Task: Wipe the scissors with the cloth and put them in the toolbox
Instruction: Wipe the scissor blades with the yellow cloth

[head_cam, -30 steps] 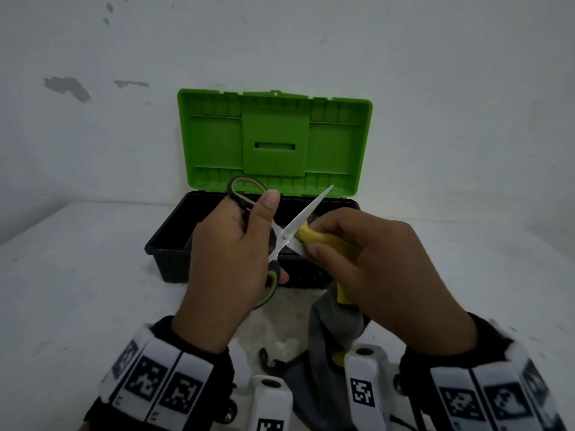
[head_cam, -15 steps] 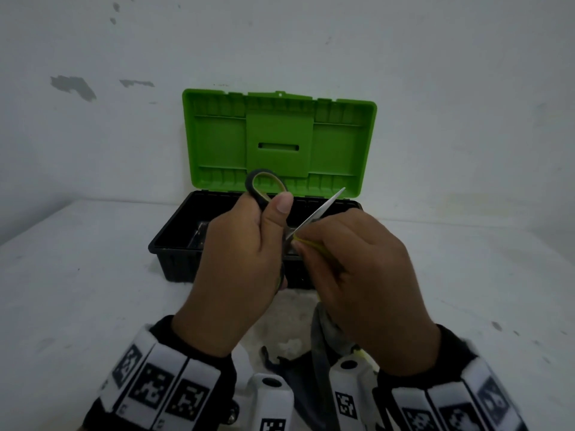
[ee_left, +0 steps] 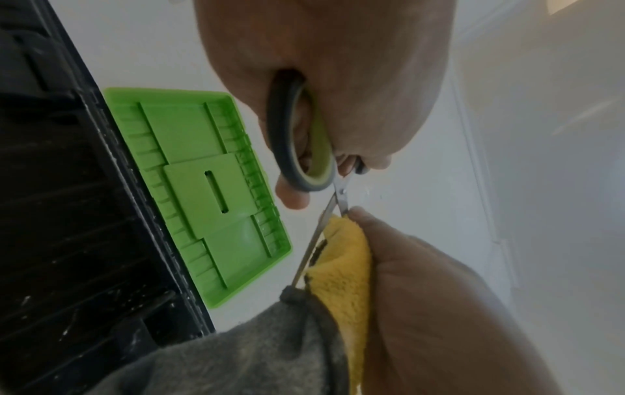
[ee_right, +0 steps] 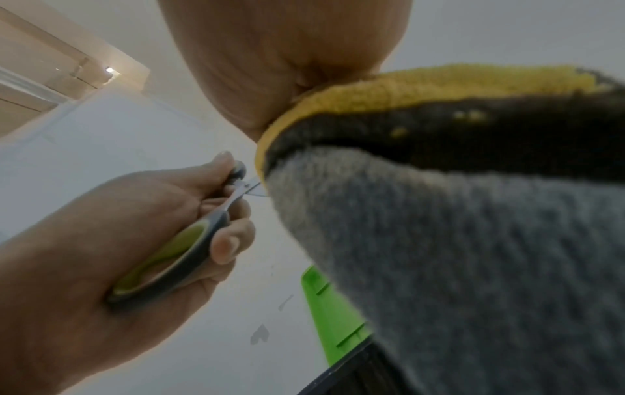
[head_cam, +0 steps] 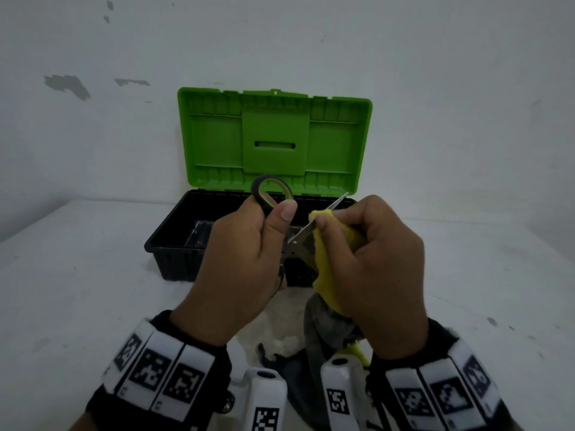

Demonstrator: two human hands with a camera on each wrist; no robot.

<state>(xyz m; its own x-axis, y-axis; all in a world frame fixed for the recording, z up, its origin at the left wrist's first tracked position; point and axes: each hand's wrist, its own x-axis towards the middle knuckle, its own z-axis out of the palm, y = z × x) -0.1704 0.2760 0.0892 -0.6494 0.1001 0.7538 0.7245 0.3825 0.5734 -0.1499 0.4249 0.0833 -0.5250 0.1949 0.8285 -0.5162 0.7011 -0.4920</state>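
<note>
Wiping is underway: our left hand grips the scissors above the open toolbox (apparently near-empty), our right hand pinches the cloth around one blade; stowing remains.

Head view downward; wrist views close

Left hand raised just in front of the toolbox, fingers curled round the scissors handles, thumb up. Right hand beside it, fingertips pinching the cloth onto the blade.
</note>
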